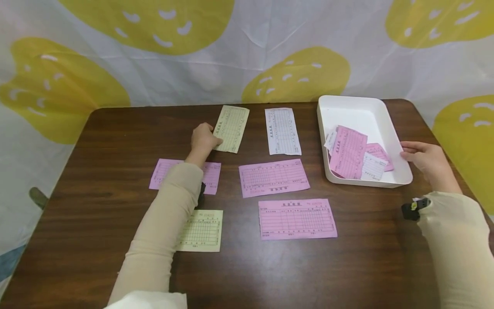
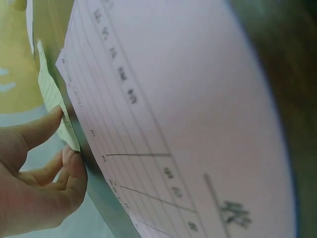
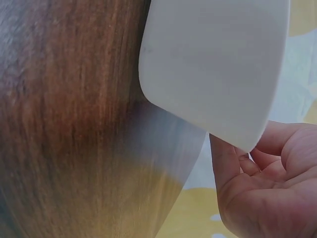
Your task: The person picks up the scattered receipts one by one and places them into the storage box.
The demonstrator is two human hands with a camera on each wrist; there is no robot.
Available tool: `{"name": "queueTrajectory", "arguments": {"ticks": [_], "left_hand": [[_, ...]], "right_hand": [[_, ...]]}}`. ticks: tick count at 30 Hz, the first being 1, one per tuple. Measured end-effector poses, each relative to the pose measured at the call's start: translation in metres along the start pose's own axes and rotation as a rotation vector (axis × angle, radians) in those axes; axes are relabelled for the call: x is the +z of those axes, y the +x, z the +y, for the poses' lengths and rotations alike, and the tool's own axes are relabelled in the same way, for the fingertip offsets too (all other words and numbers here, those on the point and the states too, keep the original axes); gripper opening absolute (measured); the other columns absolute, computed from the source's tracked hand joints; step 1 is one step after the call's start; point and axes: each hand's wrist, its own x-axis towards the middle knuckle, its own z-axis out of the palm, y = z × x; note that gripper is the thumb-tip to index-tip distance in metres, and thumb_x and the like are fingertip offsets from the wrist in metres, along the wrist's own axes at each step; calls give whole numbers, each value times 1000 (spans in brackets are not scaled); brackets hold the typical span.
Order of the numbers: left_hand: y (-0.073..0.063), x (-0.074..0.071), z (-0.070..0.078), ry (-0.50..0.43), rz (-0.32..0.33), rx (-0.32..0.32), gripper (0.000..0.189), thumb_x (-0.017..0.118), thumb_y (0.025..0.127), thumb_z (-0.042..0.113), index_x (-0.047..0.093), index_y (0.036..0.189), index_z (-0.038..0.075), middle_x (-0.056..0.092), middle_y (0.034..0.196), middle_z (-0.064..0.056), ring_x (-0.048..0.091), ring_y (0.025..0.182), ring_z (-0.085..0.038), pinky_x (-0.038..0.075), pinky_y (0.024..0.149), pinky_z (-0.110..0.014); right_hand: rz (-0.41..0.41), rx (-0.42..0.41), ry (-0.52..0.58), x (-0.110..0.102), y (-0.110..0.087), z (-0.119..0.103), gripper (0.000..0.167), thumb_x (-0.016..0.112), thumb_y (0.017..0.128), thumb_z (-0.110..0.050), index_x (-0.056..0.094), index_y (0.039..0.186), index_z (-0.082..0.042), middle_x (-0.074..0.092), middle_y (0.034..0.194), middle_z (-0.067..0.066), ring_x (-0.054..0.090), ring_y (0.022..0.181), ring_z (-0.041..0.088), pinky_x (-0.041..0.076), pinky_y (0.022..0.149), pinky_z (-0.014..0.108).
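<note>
Head view: at upper centre, a left hand (image 1: 202,140) pinches the lower-left edge of a pale yellow slip (image 1: 233,128) on a brown table (image 1: 370,274), thumb and fingers clamped on the paper. At right, a right hand (image 1: 426,161) grips the rim of a white tray (image 1: 347,113), thumb and fingers closed on it. Printed and thin, the sheet looks feather-light, limp and easily creased, best pinched at a raised edge. Left wrist view, at left, reveals the slip bowed between thumb and fingertips; right wrist view adds the tray's outer wall but none of its papers (image 1: 348,152).
</note>
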Motion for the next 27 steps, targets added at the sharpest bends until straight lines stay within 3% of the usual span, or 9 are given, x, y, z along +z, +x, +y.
{"name": "queueTrajectory", "arguments": {"ticks": [4, 8, 10, 12, 15, 18, 19, 23, 27], "left_hand": [[0, -3, -1, -20, -11, -32, 53, 74, 82, 17, 56, 130, 2, 57, 135, -16, 51, 126, -34, 46, 104, -43], [0, -5, -2, -45, -29, -20, 44, 73, 83, 15, 62, 123, 2, 61, 130, -15, 53, 125, -33, 45, 105, -41], [0, -6, -3, -57, -52, -22, 39, 72, 84, 15, 65, 120, 3, 62, 129, -14, 54, 123, -32, 46, 105, -40], [-1, -7, -2, -69, -72, -30, 37, 72, 84, 15, 66, 119, 4, 62, 128, -13, 54, 122, -31, 47, 104, -41], [-2, -8, -1, -80, -87, -38, 36, 71, 85, 14, 66, 119, 5, 62, 129, -13, 54, 121, -31, 48, 102, -42], [-2, -9, 0, -88, -95, -32, 37, 71, 84, 13, 65, 119, 3, 61, 129, -14, 54, 121, -31, 47, 104, -42], [-2, -10, 0, -94, -101, -33, 38, 71, 84, 12, 64, 120, 2, 60, 130, -15, 53, 122, -32, 46, 105, -42], [-1, -12, 0, -110, -142, -45, 45, 70, 84, 11, 58, 126, 0, 55, 135, -17, 48, 128, -33, 43, 109, -42], [-1, -14, -2, -107, -175, -49, 45, 64, 86, 11, 56, 129, -1, 54, 136, -18, 52, 122, -31, 47, 104, -40]], "right_hand": [[-3, 12, 48, -1, -22, -25, 59, 54, 96, -35, 41, 142, -2, 48, 77, -33, 45, 82, -8, 44, 70, 12], [2, 32, 61, 0, -36, -41, 58, 54, 96, -35, 42, 143, -4, 52, 82, -27, 50, 88, -3, 49, 72, 16], [-5, 53, 69, 0, -40, -44, 60, 53, 96, -38, 40, 144, -5, 56, 94, -16, 52, 100, 9, 53, 88, 29], [-24, 53, 58, -1, -41, -44, 62, 50, 96, -39, 37, 145, -4, 54, 99, -13, 48, 109, 19, 48, 101, 42], [-30, 68, 74, -2, -43, -44, 62, 50, 97, -38, 35, 146, -3, 52, 95, -17, 45, 110, 22, 41, 108, 49], [-30, 70, 79, -2, -43, -45, 62, 50, 97, -38, 35, 146, -4, 48, 92, -22, 45, 108, 20, 41, 108, 48], [-19, 74, 73, -2, -43, -45, 61, 51, 96, -39, 37, 146, -6, 48, 90, -24, 47, 105, 15, 47, 102, 41], [-25, 60, 62, -1, -46, -48, 60, 49, 97, -38, 37, 146, -6, 50, 98, -17, 48, 102, 13, 49, 100, 40], [-36, 38, 51, -1, -50, -52, 60, 47, 98, -34, 34, 145, 0, 50, 90, -23, 46, 100, 11, 47, 100, 40]]}}
